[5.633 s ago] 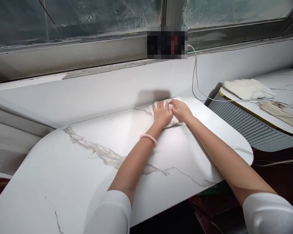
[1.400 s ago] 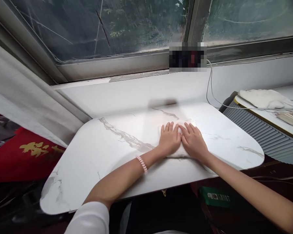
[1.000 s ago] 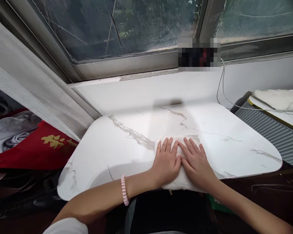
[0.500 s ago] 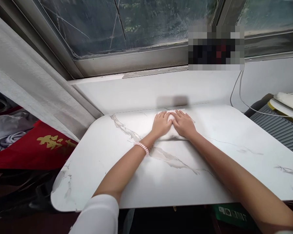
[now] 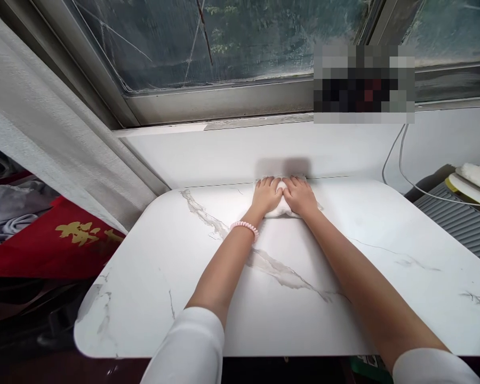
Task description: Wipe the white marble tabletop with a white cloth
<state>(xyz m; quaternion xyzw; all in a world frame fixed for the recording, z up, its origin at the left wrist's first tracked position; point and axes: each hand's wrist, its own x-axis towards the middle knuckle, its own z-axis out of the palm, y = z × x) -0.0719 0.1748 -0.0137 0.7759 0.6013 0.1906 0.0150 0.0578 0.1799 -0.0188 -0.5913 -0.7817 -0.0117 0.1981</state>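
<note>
A folded white cloth (image 5: 282, 211) lies on the marble-patterned white table (image 5: 208, 256), close to its back edge by the wall. My left hand (image 5: 267, 194), with a pink coil band on the wrist, presses on the left part of the cloth, fingers curved over it. On the right part, my right hand (image 5: 300, 195) grips it in the same way. My thumbs almost meet over the middle of the cloth. Both palms hide much of it.
A grey-white curtain (image 5: 64, 106) hangs at the left, beside a red cloth with gold characters (image 5: 24, 240). Behind the table are a low white wall (image 5: 208, 154) and a window (image 5: 256, 42). White cables (image 5: 402, 154) hang at the right near a grey ribbed surface (image 5: 460, 213).
Both hands have pushed the cloth a little away from me, toward the back edge of the table. My arms reach further forward, and the view has shifted slightly.
</note>
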